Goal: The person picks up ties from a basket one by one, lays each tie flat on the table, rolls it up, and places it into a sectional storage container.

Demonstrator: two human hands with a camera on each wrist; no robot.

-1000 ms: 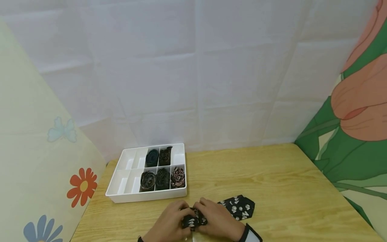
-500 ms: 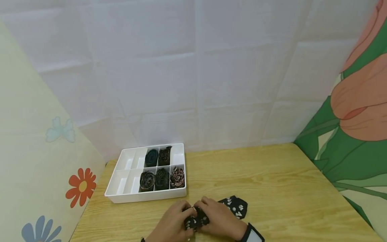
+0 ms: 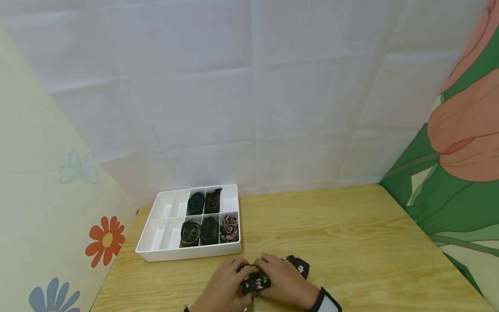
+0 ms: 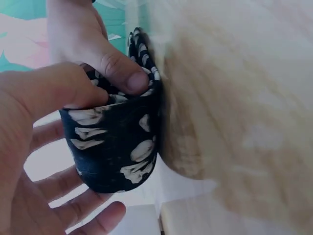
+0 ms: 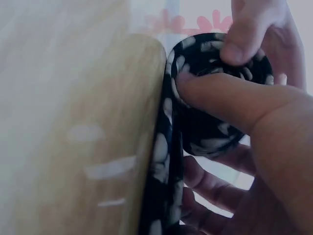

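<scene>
A black necktie with a white floral print (image 3: 255, 284) is wound into a thick roll at the near side of the table. My left hand (image 3: 224, 284) grips the roll from the left, thumb on its near edge. From the right, my right hand (image 3: 284, 281) holds it too, its thumb pressed on the coiled side in the right wrist view. The tie's flat tail (image 3: 301, 266) runs out to the right, partly hidden behind the right hand. In the left wrist view the roll (image 4: 115, 147) stands against the tabletop, its wound layers facing the thumbs.
A white divided tray (image 3: 191, 251) sits to the left beyond the hands. Several rolled ties (image 3: 190, 233) fill its middle and right compartments; the left ones are bare. A white sheet (image 3: 253, 108) hangs behind the wooden table (image 3: 331, 225), with printed panels at both sides.
The roll has shifted slightly right with both hands. The tail's exposed length has shortened, its tip drawing in toward the right hand. The tray has not moved.
</scene>
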